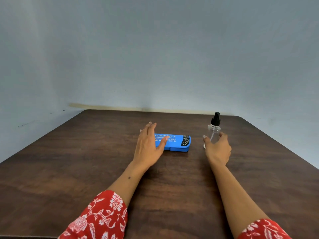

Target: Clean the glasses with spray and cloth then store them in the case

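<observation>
Left hand [148, 145] fingers straight, spread over blue case [174, 143] left end, thumb touching lid. Right hand [217, 149] fingers curl round clear spray bottle [214, 130]. Case print partly reads "Bhavi...".

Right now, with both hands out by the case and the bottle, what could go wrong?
1. The spray bottle is tall, narrow and upright; the right hand curls around its base, and whether it grips yet is unclear, so a nudge might tip it.
2. The blue glasses case is closed, and the left hand, fingers straight, covers its left end; pressing could slide it across the wooden table.
</observation>
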`<state>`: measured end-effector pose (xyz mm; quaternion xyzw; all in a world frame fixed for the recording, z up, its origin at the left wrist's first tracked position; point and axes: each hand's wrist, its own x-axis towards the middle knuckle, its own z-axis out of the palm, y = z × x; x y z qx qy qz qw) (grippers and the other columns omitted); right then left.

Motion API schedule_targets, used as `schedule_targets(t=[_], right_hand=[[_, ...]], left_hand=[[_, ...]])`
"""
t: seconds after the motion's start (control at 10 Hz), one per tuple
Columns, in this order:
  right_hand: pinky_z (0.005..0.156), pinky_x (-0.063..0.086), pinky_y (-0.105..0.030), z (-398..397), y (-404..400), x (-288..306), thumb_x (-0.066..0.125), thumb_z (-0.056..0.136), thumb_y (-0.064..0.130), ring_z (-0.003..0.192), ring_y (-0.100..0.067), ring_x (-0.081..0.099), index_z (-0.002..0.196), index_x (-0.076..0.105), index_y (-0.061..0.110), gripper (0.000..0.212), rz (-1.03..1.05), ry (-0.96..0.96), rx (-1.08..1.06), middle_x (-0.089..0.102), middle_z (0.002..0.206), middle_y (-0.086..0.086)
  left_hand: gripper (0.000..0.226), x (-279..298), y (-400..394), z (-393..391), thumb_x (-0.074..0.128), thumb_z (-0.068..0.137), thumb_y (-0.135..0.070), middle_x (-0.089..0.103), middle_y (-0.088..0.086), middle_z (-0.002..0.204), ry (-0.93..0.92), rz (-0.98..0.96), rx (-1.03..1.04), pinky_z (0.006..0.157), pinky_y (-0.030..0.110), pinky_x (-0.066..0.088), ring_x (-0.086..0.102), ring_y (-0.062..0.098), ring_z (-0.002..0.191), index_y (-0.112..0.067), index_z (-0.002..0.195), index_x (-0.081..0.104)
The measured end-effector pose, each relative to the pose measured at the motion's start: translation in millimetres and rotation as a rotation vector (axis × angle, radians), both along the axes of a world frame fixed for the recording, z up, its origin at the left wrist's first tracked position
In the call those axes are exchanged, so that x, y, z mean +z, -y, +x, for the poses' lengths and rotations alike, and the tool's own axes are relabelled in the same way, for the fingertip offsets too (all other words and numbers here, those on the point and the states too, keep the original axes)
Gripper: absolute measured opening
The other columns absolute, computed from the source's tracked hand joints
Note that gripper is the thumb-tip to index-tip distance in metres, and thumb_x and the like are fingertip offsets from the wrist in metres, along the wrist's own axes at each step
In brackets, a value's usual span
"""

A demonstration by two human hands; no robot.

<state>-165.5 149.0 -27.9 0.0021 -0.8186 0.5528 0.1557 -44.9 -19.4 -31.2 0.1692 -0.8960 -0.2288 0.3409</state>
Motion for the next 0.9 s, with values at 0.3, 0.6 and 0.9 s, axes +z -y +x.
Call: schedule_targets(t=[0.3,0.6,0.9], right_hand=[[0.086,0.045,-0.037,12,1,0,0.070,0.080,0.040,0.111,-0.029,0.057,0.131,0.047,0.011,0.063,0.097,-0.071,0.095,0.062,0.121,-0.012],[0.091,0.045,-0.039,12,3,1,0.068,0.082,0.040,0.117,-0.028,0.054,0.136,0.044,0.010,0.066,0.127,-0.063,0.190,0.059,0.126,-0.013],[0.093,0.045,-0.039,15,3,-1,0.071,0.079,0.039,0.119,-0.026,0.053,0.136,0.044,0.012,0.069,0.118,-0.079,0.213,0.057,0.130,-0.011]], left_hand=[[0.066,3,3,2,0.043,0.093,-0.049,0.023,0.008,0.155,-0.049,0.070,0.027,0.117,0.038,0.014,0.019,0.021,0.143,-0.013,0.146,0.026],[0.064,5,6,3,0.038,0.094,-0.050,0.027,0.008,0.154,-0.059,0.121,0.060,0.118,0.041,0.019,0.023,0.021,0.142,-0.013,0.145,0.027],[0.063,4,1,1,0.035,0.094,-0.051,0.025,0.007,0.155,-0.060,0.086,0.042,0.116,0.036,0.013,0.020,0.022,0.143,-0.014,0.145,0.026]])
